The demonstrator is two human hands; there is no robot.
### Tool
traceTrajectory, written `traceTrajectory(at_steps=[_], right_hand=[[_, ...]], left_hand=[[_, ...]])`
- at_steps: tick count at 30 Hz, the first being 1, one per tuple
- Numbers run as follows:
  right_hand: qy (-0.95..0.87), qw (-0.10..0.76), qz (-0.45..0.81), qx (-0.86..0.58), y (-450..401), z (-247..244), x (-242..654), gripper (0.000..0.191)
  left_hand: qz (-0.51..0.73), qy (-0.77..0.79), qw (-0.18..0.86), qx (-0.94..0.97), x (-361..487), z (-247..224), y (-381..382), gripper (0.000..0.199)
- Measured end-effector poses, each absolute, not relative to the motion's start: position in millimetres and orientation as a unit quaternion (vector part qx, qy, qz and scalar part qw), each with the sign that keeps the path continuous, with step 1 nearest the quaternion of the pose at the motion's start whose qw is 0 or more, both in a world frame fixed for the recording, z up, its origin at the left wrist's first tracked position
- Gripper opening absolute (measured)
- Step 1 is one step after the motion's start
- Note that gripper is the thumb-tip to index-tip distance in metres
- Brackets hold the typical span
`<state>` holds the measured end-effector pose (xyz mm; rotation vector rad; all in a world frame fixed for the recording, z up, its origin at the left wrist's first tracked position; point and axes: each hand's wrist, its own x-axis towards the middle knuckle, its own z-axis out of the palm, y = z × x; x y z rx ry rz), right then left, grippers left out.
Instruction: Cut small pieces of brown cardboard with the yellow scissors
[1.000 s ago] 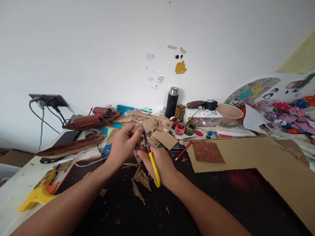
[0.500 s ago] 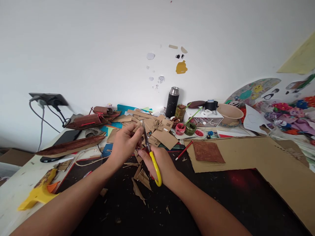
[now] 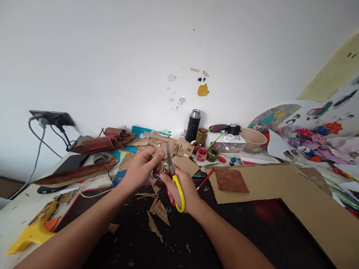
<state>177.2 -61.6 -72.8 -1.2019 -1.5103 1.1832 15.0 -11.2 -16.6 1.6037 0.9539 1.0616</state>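
Note:
My right hand (image 3: 187,188) grips scissors (image 3: 170,162) with a yellow and red handle, blades pointing up and away from me. The blades look nearly closed and stand just right of my left fingertips. My left hand (image 3: 141,168) is closed in a pinch on a small cardboard piece (image 3: 157,153), mostly hidden by the fingers. Below both hands, torn cardboard scraps (image 3: 161,213) lie on the dark mat (image 3: 134,239). Behind the hands is a heap of cardboard offcuts (image 3: 183,162).
A yellow glue gun (image 3: 36,228) lies at left, near a long brown-painted piece (image 3: 75,174). A black flask (image 3: 193,127), paint jars (image 3: 201,154) and a bowl (image 3: 254,139) stand by the wall. At right, a large cardboard sheet (image 3: 269,179) carries a brown-painted square (image 3: 232,180).
The scissor blades have moved slightly right, away from my left fingertips. My view has tilted up and turned a little right. Both hands keep their hold.

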Motion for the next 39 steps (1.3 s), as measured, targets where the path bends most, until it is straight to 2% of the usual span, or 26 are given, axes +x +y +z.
traceTrajectory(at_steps=[5,10,14,19,29,39], right_hand=[[-0.549,0.488,0.497,-0.462,-54.7,-63.4,184.5,0.047],[-0.506,0.545,0.49,-0.456,-46.7,-55.3,193.8,0.052],[-0.518,0.53,0.506,-0.441,-46.8,-54.9,194.9,0.051],[-0.542,0.497,0.504,-0.453,-50.7,-54.9,190.7,0.052],[-0.507,0.519,0.518,-0.452,-49.1,-52.4,192.5,0.05],[-0.515,0.527,0.502,-0.452,-52.8,-48.2,189.9,0.046]], left_hand=[[0.387,0.385,0.473,0.692,8.3,-6.7,-10.4,0.042],[0.254,0.37,0.47,0.76,4.2,-10.4,-9.9,0.044],[0.197,0.375,0.451,0.786,6.0,-17.4,-11.2,0.037],[0.165,0.377,0.444,0.796,6.4,-17.9,-12.6,0.036],[0.284,0.381,0.622,0.622,9.1,-14.4,-7.5,0.038],[0.263,0.377,0.632,0.624,9.5,-11.7,-10.8,0.037]])
